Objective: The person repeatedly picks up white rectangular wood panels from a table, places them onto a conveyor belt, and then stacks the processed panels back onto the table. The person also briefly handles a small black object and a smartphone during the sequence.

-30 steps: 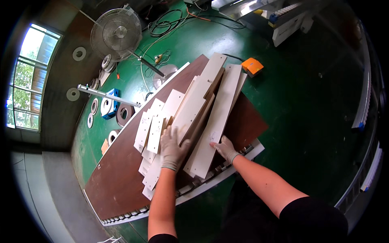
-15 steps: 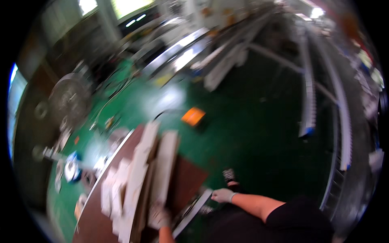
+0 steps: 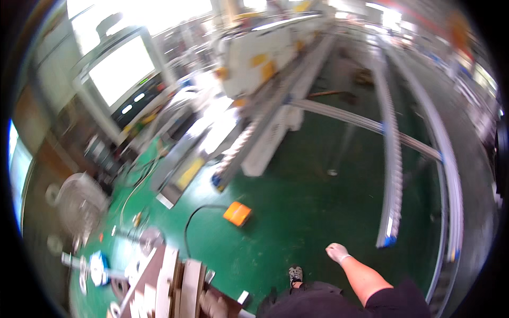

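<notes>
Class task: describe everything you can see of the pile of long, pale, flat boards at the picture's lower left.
The pile of long, pale, flat boards is cut off by the picture's lower edge. Two longer boards reach farthest up, with brown, wood-like edges showing between them; shorter pale ends cluster to their left. The pile lies on a flat, dark brown surface. The left hand is at its right side; blur leaves contact unclear.

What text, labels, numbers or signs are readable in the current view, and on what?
None readable.
Green-lit display: too small and blurred.
White machine with yellow patches: blurred, no legible lettering.
Orange box on the floor: no text I can make out.
Pale boards: any marks too blurred.
</notes>
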Demonstrator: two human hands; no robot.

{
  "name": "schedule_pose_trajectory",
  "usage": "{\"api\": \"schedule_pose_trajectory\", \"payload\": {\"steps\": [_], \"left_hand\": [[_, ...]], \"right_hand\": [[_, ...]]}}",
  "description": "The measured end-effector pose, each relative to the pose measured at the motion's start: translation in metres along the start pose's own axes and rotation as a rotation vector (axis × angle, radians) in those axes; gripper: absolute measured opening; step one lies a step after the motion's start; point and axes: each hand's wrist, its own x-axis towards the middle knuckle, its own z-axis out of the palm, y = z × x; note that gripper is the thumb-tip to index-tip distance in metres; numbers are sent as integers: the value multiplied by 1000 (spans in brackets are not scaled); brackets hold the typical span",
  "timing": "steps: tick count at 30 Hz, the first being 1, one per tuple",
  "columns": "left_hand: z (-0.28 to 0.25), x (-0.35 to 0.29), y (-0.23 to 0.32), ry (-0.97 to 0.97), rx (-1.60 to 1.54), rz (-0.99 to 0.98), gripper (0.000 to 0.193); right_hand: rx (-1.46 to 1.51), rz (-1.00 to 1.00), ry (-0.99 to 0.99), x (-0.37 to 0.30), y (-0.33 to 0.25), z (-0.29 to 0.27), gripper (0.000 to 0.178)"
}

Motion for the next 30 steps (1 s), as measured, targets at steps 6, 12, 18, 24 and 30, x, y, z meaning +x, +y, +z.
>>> {"api": "schedule_pose_trajectory", "payload": {"steps": [6, 12, 18, 24, 30], "left_hand": [[-28, 107, 106, -538, -14, -163, 36], [6, 173, 81, -412, -169, -301, 62], [-21, 312, 87, 27, -447, -358, 34], [-52, 517, 89, 413, -365, -172, 46], [-24, 593, 102, 237, -59, -262, 60]], "right_hand": [[787, 393, -158, 59, -6, 26, 15], [879, 26, -330, 97, -93, 36, 27], [774, -99, -239, 188, -238, -41, 17], [853, -350, -120, 275, -426, -122, 14], [848, -876, -65, 336, -644, -194, 13]]}}
